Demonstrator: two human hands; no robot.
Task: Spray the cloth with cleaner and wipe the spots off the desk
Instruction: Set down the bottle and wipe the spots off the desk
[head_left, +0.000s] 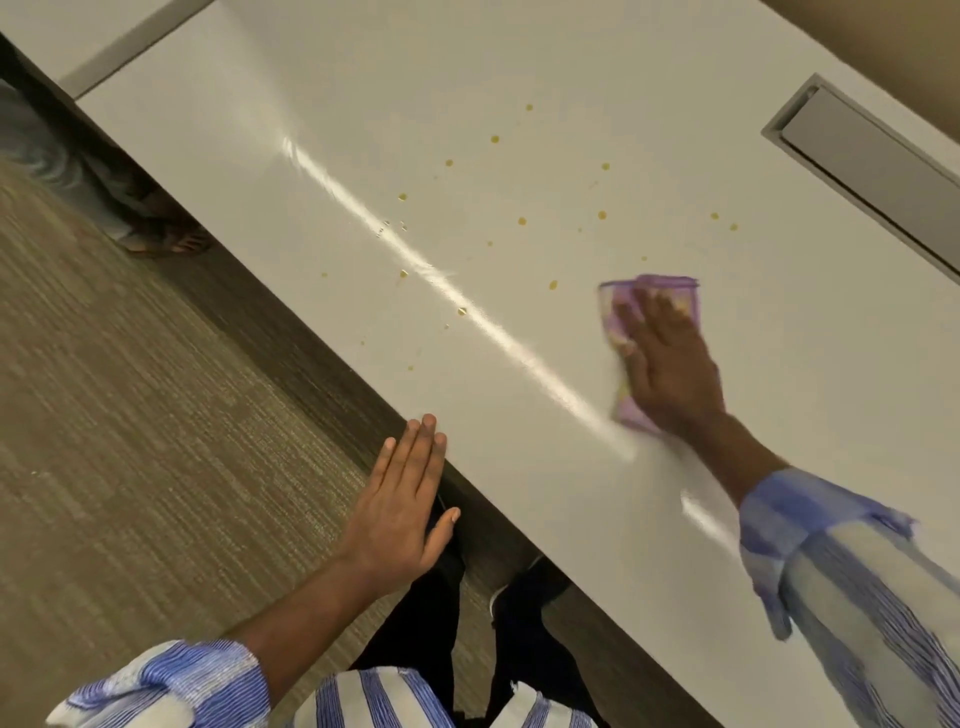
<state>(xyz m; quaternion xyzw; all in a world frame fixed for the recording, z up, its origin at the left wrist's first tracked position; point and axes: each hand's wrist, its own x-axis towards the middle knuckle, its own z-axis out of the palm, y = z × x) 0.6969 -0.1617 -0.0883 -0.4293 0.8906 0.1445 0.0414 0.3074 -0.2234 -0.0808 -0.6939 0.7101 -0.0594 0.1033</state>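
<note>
- Two hands show in the head view, both mine, and only one is on the job.
- My right hand (667, 358) lies flat on the cloth (626, 325), fingers straight and slightly spread, palm pressing it to the desk (311, 130); nothing is pinched, the hand is simply open on top of it.
- The cloth is purple with pale yellow patches; it peeks out ahead of my fingertips and along the thumb side, and it is blurred at its edges.
- My left hand (402, 512) is open and holds nothing, fingers together and straight, thumb out to the side; its fingertips reach the near edge of the desk, though I cannot tell whether they touch it.
- The spots (522, 221) are small amber drops scattered over the white top, most of them ahead and to the left of the cloth; the nearest one sits just beside the cloth's far left corner.
- A grey recessed tray (857, 156) is set into the desk at the far right, well apart from the cloth; I cannot see what is inside.
- My right arm reaches across the desk from the lower right, striped blue-and-white sleeve (831, 571) pushed up off the wrist.
- My left forearm comes up from the bottom, over the carpet (130, 415), sleeve likewise bunched back.
</note>
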